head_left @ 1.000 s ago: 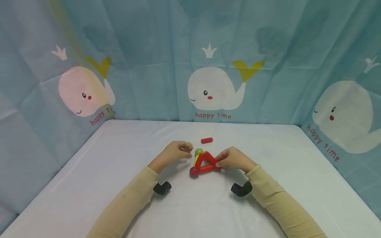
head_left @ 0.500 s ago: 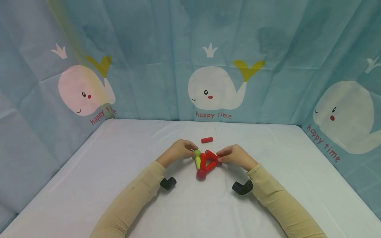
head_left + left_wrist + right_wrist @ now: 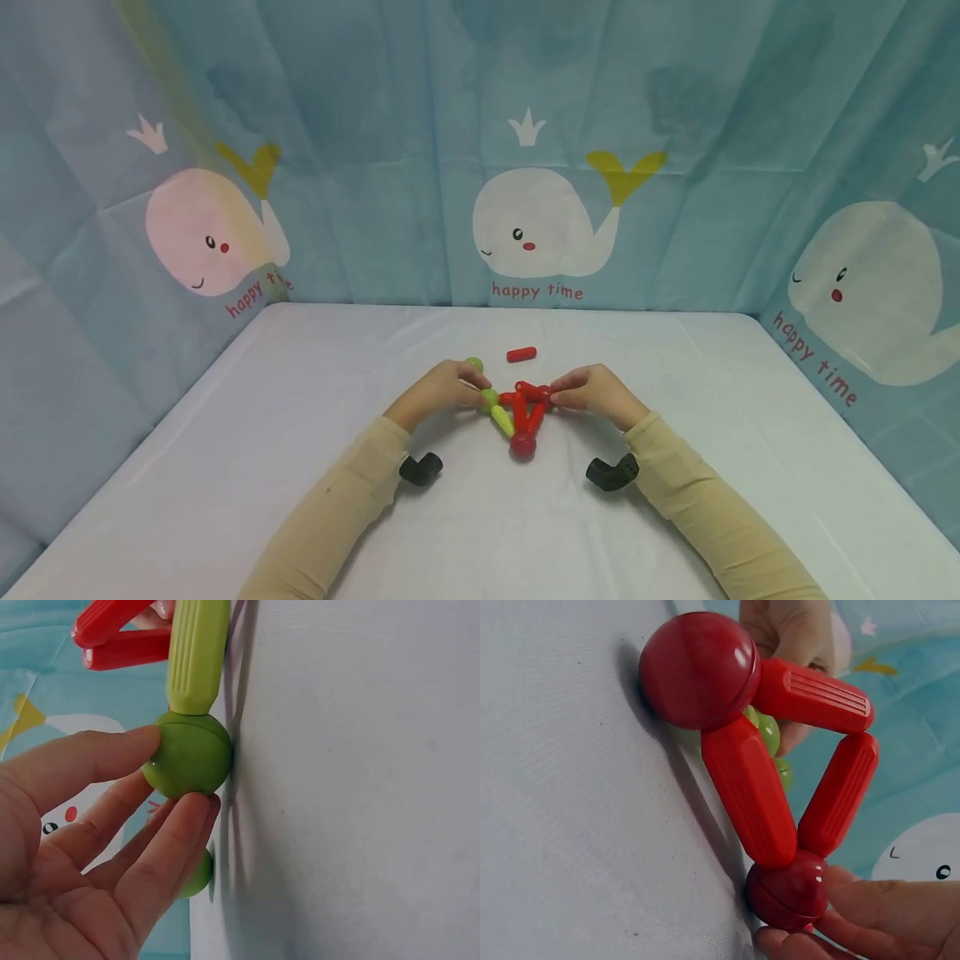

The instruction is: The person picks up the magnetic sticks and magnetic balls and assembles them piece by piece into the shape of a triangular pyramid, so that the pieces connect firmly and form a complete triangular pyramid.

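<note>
Magnetic red rods and balls form a triangular frame. In the head view, my left hand (image 3: 438, 394) pinches a green ball (image 3: 191, 757) between thumb and fingers. A light green rod (image 3: 196, 660) joins that ball and slants toward the front red ball (image 3: 522, 445). My right hand (image 3: 600, 397) grips the other red ball (image 3: 787, 891) with thumb and fingertips. Between the two red balls runs a red rod (image 3: 750, 791). Two more, an upper red rod (image 3: 815, 695) and a lower red rod (image 3: 840, 795), meet end to end at a raised corner.
Behind my left hand lies another green ball (image 3: 474, 364). A loose red rod (image 3: 521, 354) is farther back on the white table (image 3: 487, 533). Blue whale-print curtain (image 3: 375, 225) stands behind and at both sides. A black wrist mount (image 3: 422, 470) projects below each sleeve.
My left hand has come from behind the frame onto the near green ball and drawn it leftward. The red frame has turned, its front ball shifting right. My right hand keeps its grip.
</note>
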`<state>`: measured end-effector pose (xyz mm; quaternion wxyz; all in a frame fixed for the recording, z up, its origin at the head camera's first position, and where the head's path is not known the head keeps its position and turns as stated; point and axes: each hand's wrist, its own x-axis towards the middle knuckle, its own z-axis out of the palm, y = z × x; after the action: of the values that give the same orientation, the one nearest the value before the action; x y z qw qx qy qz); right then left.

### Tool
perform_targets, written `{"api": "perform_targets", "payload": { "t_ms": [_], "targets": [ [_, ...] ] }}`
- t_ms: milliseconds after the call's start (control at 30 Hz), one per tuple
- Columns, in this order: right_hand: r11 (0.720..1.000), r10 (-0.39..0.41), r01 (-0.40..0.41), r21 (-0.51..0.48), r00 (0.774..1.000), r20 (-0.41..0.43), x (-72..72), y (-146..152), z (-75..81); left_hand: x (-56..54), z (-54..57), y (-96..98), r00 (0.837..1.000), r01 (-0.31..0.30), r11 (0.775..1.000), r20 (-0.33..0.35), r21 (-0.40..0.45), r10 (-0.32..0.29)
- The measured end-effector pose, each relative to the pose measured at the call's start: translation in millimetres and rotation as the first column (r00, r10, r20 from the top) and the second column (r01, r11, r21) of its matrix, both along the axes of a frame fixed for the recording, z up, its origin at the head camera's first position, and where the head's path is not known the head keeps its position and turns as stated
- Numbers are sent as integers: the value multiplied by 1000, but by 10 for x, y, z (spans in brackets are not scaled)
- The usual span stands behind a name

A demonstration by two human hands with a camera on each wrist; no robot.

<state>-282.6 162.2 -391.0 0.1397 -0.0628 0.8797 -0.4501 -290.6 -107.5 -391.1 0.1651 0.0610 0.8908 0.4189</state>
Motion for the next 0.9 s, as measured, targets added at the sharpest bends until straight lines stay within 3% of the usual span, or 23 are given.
{"api": "perform_targets", "payload": {
  "t_ms": [133,433,733,900],
  "targets": [
    [1000,20,-20,15,1000,-3,-2,17,7,11,-5,-22,1000,0,999,4,32,0],
    [999,6,0,-46,991,131,38,-26,29,59,-8,-18,1000,-12,999,11,33,12],
    [987,162,-159,-32,967,196,110,-55,47,92,-7,13,999,-27,1000,19,16,27],
    [981,190,-192,-12,957,220,123,-52,52,105,11,38,1000,-18,1000,3,16,18]
  ]
}}
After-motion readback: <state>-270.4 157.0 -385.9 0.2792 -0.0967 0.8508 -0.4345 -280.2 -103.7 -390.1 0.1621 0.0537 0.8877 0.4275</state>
